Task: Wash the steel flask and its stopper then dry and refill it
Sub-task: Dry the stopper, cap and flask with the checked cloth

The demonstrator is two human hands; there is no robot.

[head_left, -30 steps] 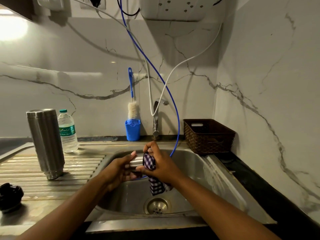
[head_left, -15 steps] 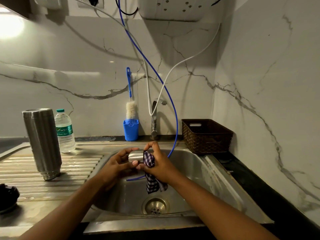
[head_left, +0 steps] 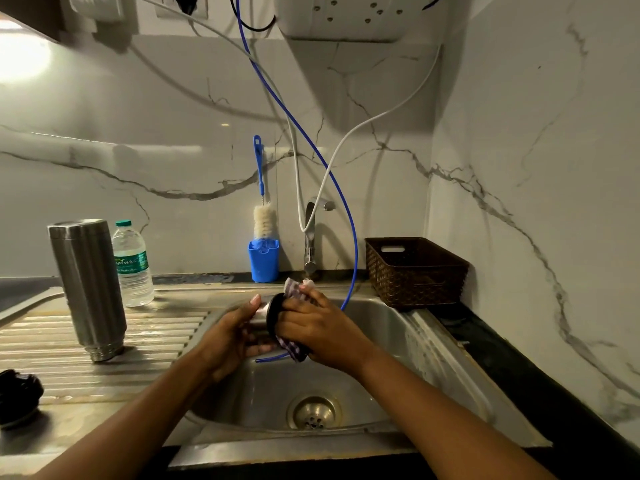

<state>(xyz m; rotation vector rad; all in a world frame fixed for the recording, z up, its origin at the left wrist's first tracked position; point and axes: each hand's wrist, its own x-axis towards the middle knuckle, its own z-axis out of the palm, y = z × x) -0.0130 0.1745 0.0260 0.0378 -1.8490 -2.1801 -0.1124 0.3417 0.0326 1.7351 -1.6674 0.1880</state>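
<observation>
Your left hand (head_left: 225, 337) grips the steel cap (head_left: 260, 311); right hand (head_left: 315, 327), clutching the cloth (head_left: 293, 289), has moved to its open end, probably drying inside now.

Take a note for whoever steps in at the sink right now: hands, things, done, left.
Left hand holds the steel cap over the sink; right hand holds the checked cloth against it.
Steel flask stands mouth-down on the drainboard, a black piece, likely the stopper, at its left end.
Washing looks done; drying underway.
Left: finish drying, refill, perhaps from the water bottle.
</observation>
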